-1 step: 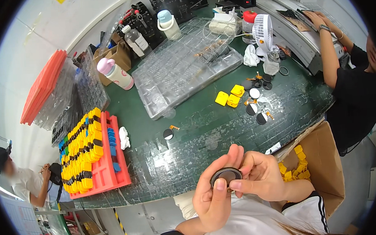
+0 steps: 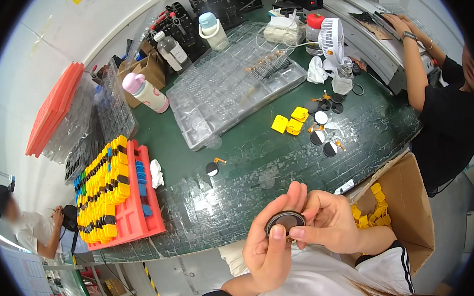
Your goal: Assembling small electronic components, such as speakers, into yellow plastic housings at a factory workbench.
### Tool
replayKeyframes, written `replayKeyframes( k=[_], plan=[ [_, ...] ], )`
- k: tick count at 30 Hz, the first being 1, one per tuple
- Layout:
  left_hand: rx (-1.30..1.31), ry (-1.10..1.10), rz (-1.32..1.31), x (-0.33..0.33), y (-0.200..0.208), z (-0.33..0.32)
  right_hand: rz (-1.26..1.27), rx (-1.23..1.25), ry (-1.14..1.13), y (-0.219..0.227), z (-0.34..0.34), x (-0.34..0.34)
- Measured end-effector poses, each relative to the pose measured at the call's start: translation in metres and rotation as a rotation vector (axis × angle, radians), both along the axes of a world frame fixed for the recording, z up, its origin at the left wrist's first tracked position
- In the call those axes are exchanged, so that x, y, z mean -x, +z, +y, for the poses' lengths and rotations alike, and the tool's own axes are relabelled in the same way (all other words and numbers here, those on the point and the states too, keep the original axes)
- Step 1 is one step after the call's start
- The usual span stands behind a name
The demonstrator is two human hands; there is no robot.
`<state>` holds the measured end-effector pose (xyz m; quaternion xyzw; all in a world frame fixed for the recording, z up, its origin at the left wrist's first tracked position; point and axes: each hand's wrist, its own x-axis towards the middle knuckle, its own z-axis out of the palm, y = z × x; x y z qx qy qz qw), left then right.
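Close to my body, beyond the table's near edge, I hold a round black disc (image 2: 286,220) with a dark, glossy face and a raised rim. My left hand (image 2: 268,253) is closed round its left side, thumb on the lower rim. From the right, my right hand (image 2: 331,222) pinches the edge, its thumb also against the lower rim. The disc's underside is hidden by my fingers. On the table ahead lies a black-and-white round part (image 2: 212,169) with a small orange flex strip. Farther right are similar round parts (image 2: 317,137) and several yellow square pieces (image 2: 294,126).
A red foam rack (image 2: 153,221) of yellow and black pieces stands left. Clear plastic trays (image 2: 212,103), a pink-capped bottle (image 2: 149,93) and a white fan (image 2: 331,40) stand farther back. At right is a cardboard box (image 2: 412,213) with yellow pieces; a co-worker's arm (image 2: 417,77) is beyond.
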<state>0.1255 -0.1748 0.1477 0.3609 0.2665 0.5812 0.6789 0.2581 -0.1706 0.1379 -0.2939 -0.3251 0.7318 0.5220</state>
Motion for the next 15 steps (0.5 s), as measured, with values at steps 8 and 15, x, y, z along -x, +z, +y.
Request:
replayKeyframes(
  k=[8,15],
  plan=[
    [-0.053,0.015,0.018,0.003,-0.005,0.003,-0.014,-0.017,0.019,-0.003,0.004,0.003],
    [-0.042,-0.054,0.180,0.022,-0.042,0.017,-0.142,-0.013,0.018,-0.032,0.018,0.000]
  ],
)
